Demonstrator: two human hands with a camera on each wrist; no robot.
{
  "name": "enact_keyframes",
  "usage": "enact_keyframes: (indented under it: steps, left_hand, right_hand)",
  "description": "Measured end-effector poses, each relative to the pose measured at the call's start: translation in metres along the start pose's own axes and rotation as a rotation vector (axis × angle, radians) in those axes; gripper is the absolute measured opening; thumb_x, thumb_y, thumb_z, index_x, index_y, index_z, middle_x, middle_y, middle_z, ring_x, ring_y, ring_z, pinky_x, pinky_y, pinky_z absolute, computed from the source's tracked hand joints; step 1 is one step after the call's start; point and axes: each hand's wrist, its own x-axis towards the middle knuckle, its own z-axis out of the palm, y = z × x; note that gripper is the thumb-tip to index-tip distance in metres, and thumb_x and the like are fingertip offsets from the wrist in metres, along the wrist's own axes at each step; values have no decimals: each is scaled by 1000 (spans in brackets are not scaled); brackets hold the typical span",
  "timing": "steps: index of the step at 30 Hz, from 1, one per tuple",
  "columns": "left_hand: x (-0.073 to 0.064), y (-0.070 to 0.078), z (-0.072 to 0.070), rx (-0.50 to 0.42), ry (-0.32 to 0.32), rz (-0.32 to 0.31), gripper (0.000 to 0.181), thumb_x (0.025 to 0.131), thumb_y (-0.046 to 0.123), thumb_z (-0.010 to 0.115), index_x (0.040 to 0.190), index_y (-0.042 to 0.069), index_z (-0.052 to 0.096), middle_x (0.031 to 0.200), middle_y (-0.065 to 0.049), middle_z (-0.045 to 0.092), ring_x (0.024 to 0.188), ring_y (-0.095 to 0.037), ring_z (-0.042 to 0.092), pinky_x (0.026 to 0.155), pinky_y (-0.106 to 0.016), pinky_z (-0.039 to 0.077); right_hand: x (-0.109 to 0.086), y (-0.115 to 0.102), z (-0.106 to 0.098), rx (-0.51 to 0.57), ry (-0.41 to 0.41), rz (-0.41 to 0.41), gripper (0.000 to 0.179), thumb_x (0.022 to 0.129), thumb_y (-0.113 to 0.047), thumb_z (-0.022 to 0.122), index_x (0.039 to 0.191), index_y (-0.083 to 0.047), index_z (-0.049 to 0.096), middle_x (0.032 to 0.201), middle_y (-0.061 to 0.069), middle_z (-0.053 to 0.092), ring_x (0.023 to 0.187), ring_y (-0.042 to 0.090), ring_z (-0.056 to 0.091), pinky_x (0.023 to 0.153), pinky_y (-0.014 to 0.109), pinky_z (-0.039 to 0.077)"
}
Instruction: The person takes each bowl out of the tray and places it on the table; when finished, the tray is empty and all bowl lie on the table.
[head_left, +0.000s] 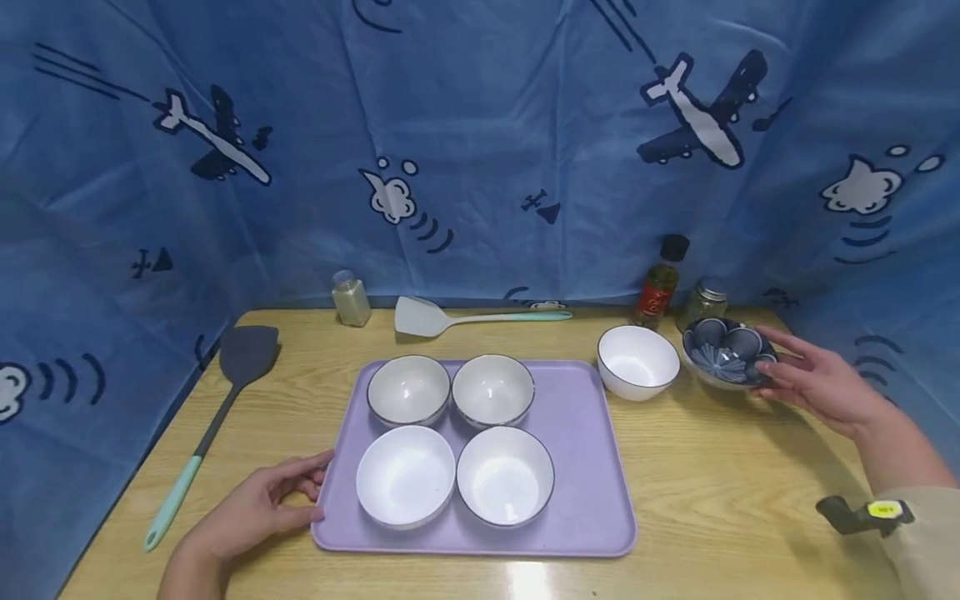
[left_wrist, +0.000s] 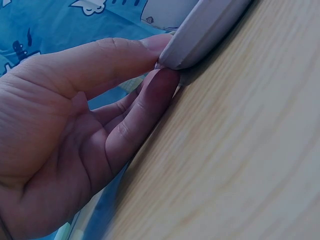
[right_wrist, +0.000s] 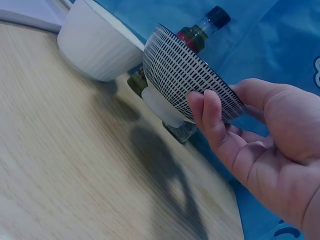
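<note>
My right hand (head_left: pixel 817 379) grips the rim of a blue flower-patterned bowl (head_left: pixel 723 354) at the right. In the right wrist view this bowl (right_wrist: pixel 185 75), dashed on its outside, is tilted and held above the table, thumb at the rim and fingers on the outer wall. A white bowl (head_left: pixel 637 362) stands just left of it. My left hand (head_left: pixel 262 504) pinches the left edge of a lilac tray (head_left: pixel 585 467); the left wrist view shows thumb and fingertips on the tray's edge (left_wrist: pixel 200 35). On the tray, two bowls (head_left: pixel 408 392) (head_left: pixel 493 392) stand behind two white bowls (head_left: pixel 406 477) (head_left: pixel 506 477).
Along the back stand a shaker jar (head_left: pixel 350 298), a white spatula (head_left: pixel 423 317), a red-labelled bottle (head_left: pixel 655 292) and a glass jar (head_left: pixel 703 302). A dark spatula (head_left: pixel 247 354) with a mint handle lies at the left. A blue curtain (head_left: pixel 480 167) surrounds the wooden table (head_left: pixel 720 500).
</note>
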Motion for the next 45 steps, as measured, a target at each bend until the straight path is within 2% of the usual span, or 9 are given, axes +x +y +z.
enact_keyframes:
  steps: [4, 10, 17, 25, 29, 33, 39, 42, 45]
  left_hand:
    - [1, 0, 2, 10, 1, 35, 73, 87, 17, 77, 147, -5, 43, 124, -21, 59, 101, -7, 62, 89, -14, 47]
    - [1, 1, 3, -4, 4, 25, 73, 87, 16, 78, 147, -6, 42, 123, -22, 58, 100, -7, 62, 89, -14, 47]
    - [0, 2, 0, 23, 15, 31, 73, 86, 17, 78, 147, -5, 44, 122, -21, 59, 100, -7, 62, 88, -14, 47]
    - [1, 0, 1, 2, 7, 33, 73, 86, 17, 78, 148, -3, 43, 124, -21, 59, 100, -8, 62, 89, -15, 47]
    - [0, 0, 0, 2, 14, 22, 74, 86, 18, 78, 148, -1, 43, 124, -20, 59, 101, -9, 61, 89, -15, 47]
    - [0, -1, -1, 3, 16, -2, 74, 86, 20, 79, 149, 1, 44, 125, -18, 59, 102, -10, 61, 89, -14, 47]
    - [-1, 0, -1, 7, 20, 11, 73, 86, 19, 78, 149, 1, 44, 124, -19, 59, 102, -10, 61, 89, -14, 47]
    - [-1, 0, 0, 5, 19, 23, 73, 86, 18, 78, 148, 0, 44, 124, -20, 59, 102, -9, 61, 90, -14, 47]
    - [-1, 1, 1, 17, 22, 23, 73, 86, 19, 78, 148, 0, 44, 124, -19, 60, 102, -9, 61, 90, -14, 46]
  right_hand:
    - [2, 5, -6, -15, -11, 7, 72, 102, -4, 54, 161, -17, 15, 107, -12, 71, 89, 15, 74, 77, 28, 59]
    - [6, 10, -10, -59, -7, 29, 73, 102, -8, 55, 161, -19, 14, 104, -12, 71, 87, 12, 73, 74, 27, 59]
    - [8, 23, -9, 73, -56, 16, 72, 104, -5, 49, 162, -17, 9, 108, -6, 68, 90, 16, 73, 79, 26, 58]
    - [8, 33, -7, 154, -76, 7, 61, 104, -1, 47, 156, -25, 26, 107, 0, 69, 90, 19, 73, 78, 27, 58]
    - [11, 34, -6, 153, -81, 10, 70, 104, -2, 47, 161, -24, 13, 107, -1, 69, 90, 18, 73, 78, 27, 58]
    - [15, 35, -5, 134, -64, 20, 77, 104, -3, 48, 162, -18, -1, 106, -3, 69, 90, 17, 73, 77, 27, 58]
    - [15, 43, -4, 14, 3, 5, 73, 105, -14, 49, 162, -23, 5, 107, -15, 64, 86, 10, 71, 72, 25, 57]
    - [12, 45, -3, -26, 58, -11, 72, 105, -19, 50, 162, -25, 7, 121, -18, 55, 83, 6, 69, 68, 22, 54]
    - [7, 47, -1, 24, 79, -38, 70, 105, -19, 50, 162, -28, 9, 137, -14, 44, 83, 7, 70, 67, 22, 52]
